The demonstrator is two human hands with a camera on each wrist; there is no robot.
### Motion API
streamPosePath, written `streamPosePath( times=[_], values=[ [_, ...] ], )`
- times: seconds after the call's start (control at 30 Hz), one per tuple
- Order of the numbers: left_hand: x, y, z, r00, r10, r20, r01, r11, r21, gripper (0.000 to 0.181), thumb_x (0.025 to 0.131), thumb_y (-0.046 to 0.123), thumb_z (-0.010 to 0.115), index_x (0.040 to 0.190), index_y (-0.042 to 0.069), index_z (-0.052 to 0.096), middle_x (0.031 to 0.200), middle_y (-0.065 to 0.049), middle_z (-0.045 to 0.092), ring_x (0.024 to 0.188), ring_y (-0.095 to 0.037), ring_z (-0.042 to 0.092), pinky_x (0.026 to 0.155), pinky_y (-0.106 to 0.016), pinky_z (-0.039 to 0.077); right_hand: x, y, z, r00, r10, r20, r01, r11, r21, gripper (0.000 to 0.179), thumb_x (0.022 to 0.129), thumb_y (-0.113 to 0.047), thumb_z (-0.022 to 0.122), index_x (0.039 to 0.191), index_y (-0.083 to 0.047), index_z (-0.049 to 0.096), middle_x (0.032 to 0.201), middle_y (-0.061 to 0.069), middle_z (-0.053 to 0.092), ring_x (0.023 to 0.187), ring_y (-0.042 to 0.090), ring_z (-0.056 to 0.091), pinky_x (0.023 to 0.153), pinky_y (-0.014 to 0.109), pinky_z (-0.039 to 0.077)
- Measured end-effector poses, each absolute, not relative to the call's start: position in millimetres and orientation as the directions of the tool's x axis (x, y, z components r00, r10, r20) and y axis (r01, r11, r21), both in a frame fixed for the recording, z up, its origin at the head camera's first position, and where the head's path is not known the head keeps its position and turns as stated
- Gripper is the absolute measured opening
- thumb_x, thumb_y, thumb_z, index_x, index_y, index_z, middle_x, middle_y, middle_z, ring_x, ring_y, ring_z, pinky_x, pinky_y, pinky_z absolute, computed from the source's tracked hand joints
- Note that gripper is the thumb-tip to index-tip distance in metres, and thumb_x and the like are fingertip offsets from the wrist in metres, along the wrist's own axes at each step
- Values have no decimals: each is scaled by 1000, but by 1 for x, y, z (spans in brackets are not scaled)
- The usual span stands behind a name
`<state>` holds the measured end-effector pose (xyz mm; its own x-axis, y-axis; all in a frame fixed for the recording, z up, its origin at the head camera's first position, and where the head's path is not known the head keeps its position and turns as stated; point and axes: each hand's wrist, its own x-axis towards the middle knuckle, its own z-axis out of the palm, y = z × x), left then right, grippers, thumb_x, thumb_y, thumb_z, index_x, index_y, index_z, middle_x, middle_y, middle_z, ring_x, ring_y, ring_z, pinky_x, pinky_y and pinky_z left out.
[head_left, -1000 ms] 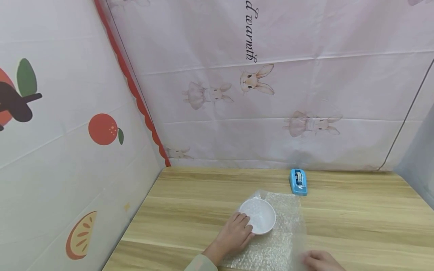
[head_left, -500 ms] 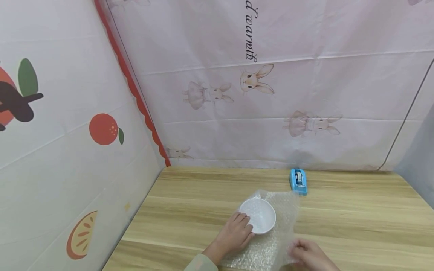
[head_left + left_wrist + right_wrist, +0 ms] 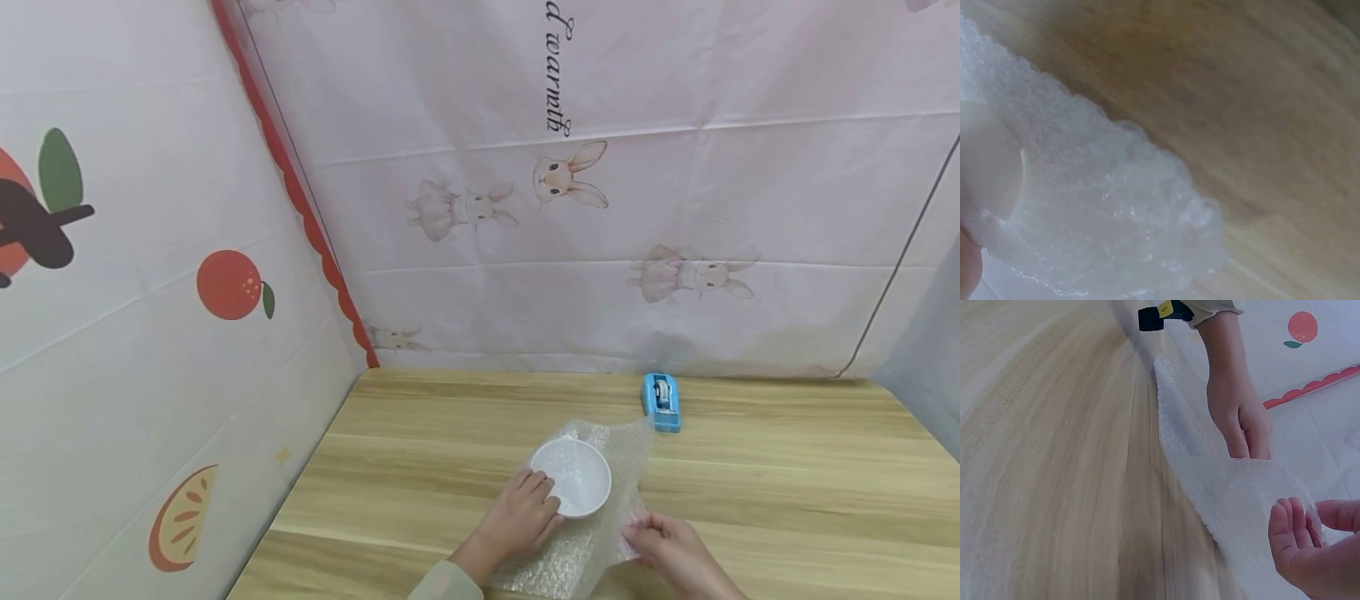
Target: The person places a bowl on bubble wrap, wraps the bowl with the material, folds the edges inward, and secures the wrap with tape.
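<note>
A round white bowl (image 3: pixel 581 479) lies low in the head view, just right of the frame's centre line, on a sheet of clear bubble wrap (image 3: pixel 551 571) spread over a light wood-grain desk (image 3: pixel 795 475). The person's left hand (image 3: pixel 517 512), coming up from the bottom edge out of a pale sleeve (image 3: pixel 447 582), holds the bowl at its lower-left rim, the fingers bent over the edge and the thumb close below them. The right hand (image 3: pixel 670 546), in the lower right of the frame, pinches the right edge of the wrap between thumb and fingers, and that side of the sheet is raised off the wood in a slanting fold. The right wrist view shows this pinch at the lower right, with the left arm reaching down from the top and a black device with a yellow label (image 3: pixel 1166 314) near its cuff. In the left wrist view, blurred wrap fills the left half, a smooth white piece of the bowl showing at the left edge. A bright blue plastic tape dispenser (image 3: pixel 662 419) stands above and right of the bowl, near the wrap's upper-right corner. A pale pink rabbit-print sheet (image 3: pixel 570 308) hangs across the top, and a white fruit-print sheet (image 3: pixel 90 417) fills the left side.
</note>
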<state>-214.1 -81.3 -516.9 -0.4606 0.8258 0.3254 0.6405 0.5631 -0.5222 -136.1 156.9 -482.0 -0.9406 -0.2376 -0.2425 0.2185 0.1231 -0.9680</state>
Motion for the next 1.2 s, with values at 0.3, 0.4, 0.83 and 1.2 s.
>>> streamPosePath(
  times=[0.3,0.4,0.83,1.2],
  values=[
    [-215,-80,-516,-462,828,318,643,560,-522,30,95,41,38,88,24,62,102,6,63,103,-10,55,97,-29,42,-144,140,-475,-962,-160,-220,222,1,-975,32,93,-14,51,111,12,50,95,-1,58,88,9,59,83,31,53],
    [-216,-80,-517,-448,829,334,639,558,-529,29,94,41,40,86,24,62,102,6,63,102,-10,55,97,-29,42,-149,133,-472,-973,-119,-197,202,-27,-979,26,92,-11,52,108,10,51,90,-3,59,84,7,59,80,27,53],
    [-218,-81,-520,-423,835,351,648,550,-527,20,89,37,47,85,23,61,100,4,64,101,-12,56,94,-29,42,-167,105,-469,-974,118,-195,174,-166,-971,15,90,0,52,99,10,55,82,0,59,75,7,60,73,24,55],
    [-219,-81,-519,-411,842,349,638,539,-550,22,85,35,49,84,19,65,101,4,64,101,-12,55,95,-29,41,-165,101,-478,-996,72,59,-57,33,-998,32,91,-8,54,118,11,55,110,22,65,87,-1,63,80,16,52]
  ],
)
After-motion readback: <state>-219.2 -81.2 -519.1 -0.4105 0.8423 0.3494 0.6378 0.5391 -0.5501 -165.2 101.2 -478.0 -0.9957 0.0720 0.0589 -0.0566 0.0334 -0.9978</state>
